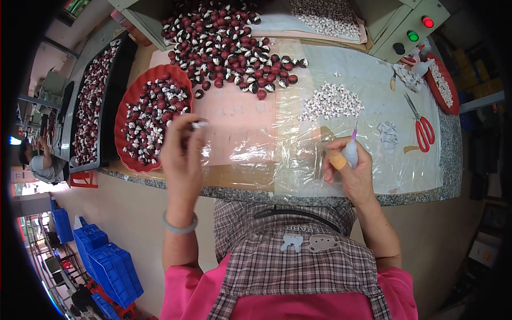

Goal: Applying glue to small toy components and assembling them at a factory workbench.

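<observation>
My left hand [181, 154], slightly blurred, is beside the right rim of a red scalloped basin [120, 125]. Its fingers are curled round a small dark ball [185, 142], mostly hidden, and a white bit [199, 125] shows at the fingertips. In the basin lie many red-and-black balls with white pieces on them. A small squeeze bottle [350, 153] with a thin purple nozzle is gripped in my right hand [354, 173], nozzle pointing up and away. An orange covering wraps one digit of that hand. Beyond it, small white pieces [332, 101] are scattered on the plastic-covered table.
A large heap of red, black and white balls [229, 53] covers the table's far left. Red-handled scissors [423, 130] and crumpled tissue [388, 135] lie right. A metal housing [408, 34] stands behind. Further left is a black tray [109, 96]; a red dish [450, 104] sits far right.
</observation>
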`<state>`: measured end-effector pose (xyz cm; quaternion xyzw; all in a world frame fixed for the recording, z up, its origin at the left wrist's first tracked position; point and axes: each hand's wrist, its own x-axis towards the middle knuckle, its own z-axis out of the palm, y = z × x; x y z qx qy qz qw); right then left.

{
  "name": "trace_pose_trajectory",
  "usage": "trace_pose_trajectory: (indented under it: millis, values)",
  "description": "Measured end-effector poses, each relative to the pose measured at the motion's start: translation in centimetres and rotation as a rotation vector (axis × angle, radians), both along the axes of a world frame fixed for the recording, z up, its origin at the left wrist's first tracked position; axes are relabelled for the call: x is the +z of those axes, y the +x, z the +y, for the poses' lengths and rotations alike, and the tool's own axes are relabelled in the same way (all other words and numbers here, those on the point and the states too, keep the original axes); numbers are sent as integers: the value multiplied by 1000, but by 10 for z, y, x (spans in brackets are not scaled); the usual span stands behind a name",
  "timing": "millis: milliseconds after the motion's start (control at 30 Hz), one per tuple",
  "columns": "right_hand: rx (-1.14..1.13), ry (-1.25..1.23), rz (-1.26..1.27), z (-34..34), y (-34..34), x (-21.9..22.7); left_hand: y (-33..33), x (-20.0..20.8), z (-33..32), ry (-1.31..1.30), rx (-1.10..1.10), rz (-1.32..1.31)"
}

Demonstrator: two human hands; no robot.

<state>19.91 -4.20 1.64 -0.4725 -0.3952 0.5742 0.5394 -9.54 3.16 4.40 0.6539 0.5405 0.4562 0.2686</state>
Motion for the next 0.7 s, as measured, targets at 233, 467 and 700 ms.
trace_pose_trajectory:
  millis: [233,467,700]
  values:
    - [-13,-14,-18,-3,4,0,-13,22,41,498,48,816]
    - [-4,-3,-54,-8,1,9,68,-26,71,475,-288,559]
    - [22,-36,-89,-11,9,11,78,-14,63,284,-369,431]
